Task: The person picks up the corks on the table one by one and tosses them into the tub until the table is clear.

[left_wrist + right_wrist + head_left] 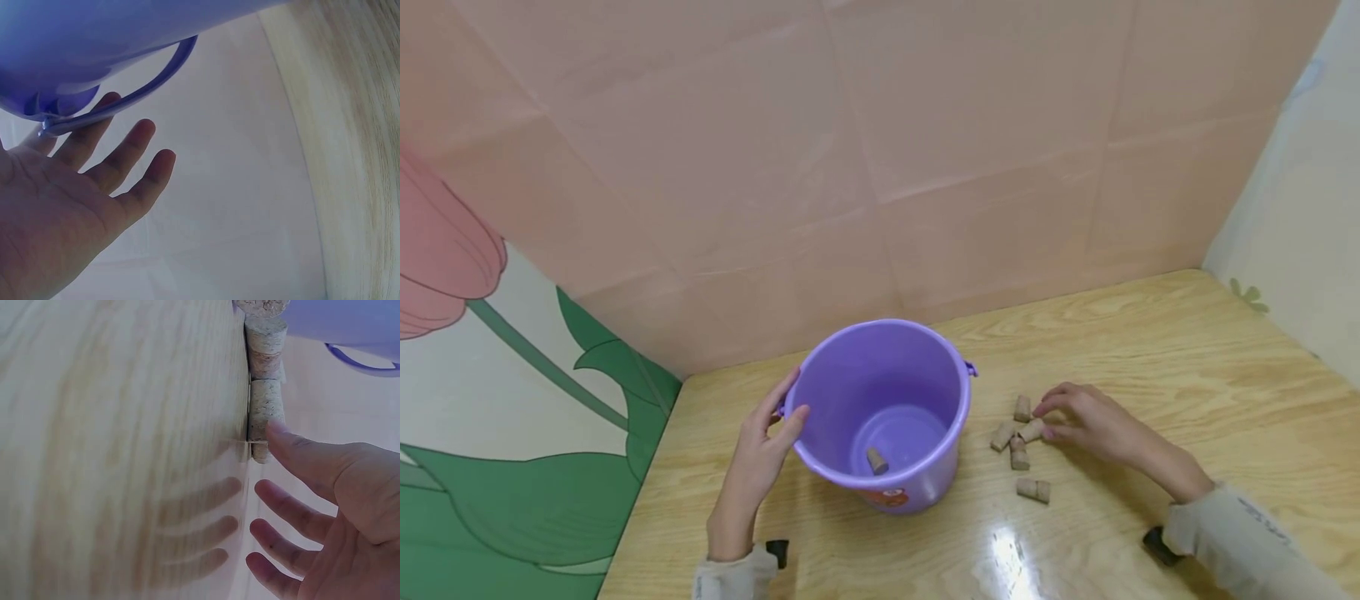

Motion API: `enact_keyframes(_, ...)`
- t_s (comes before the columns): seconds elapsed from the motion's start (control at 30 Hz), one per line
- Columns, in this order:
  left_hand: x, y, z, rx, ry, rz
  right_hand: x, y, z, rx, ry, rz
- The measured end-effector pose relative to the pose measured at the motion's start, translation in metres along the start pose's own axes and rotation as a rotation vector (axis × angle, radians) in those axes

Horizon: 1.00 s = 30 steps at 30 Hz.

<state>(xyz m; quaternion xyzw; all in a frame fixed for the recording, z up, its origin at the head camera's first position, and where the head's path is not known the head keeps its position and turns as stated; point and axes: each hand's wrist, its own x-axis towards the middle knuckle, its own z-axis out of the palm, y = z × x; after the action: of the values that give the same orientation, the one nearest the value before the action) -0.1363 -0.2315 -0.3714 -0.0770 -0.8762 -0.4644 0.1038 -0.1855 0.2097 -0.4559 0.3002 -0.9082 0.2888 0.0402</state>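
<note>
Purple bucket rim (880, 483) is pinched by left fingers (778, 394); right fingers (290, 509) spread beside corks (1018, 454).

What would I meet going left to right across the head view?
Pink painted flower, left grip, purple bucket, loose corks, right grip, pale right sleeve.

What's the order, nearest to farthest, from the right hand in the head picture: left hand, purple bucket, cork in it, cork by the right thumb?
1. Cork by the right thumb: at the thumb's tip.
2. Purple bucket: to the left.
3. Cork in it: farther left.
4. Left hand: at the bucket's left rim.
</note>
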Motion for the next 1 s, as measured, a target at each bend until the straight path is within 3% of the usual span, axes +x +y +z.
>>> enact_keyframes(0.67,-0.001,0.002,0.001,-0.011,0.005,-0.002,-0.004,0.0,-0.003,-0.012,-0.023,0.025)
enact_keyframes(1.0,-0.001,0.003,0.001,-0.013,0.008,0.005,-0.005,-0.007,-0.017,0.077,-0.02,0.097)
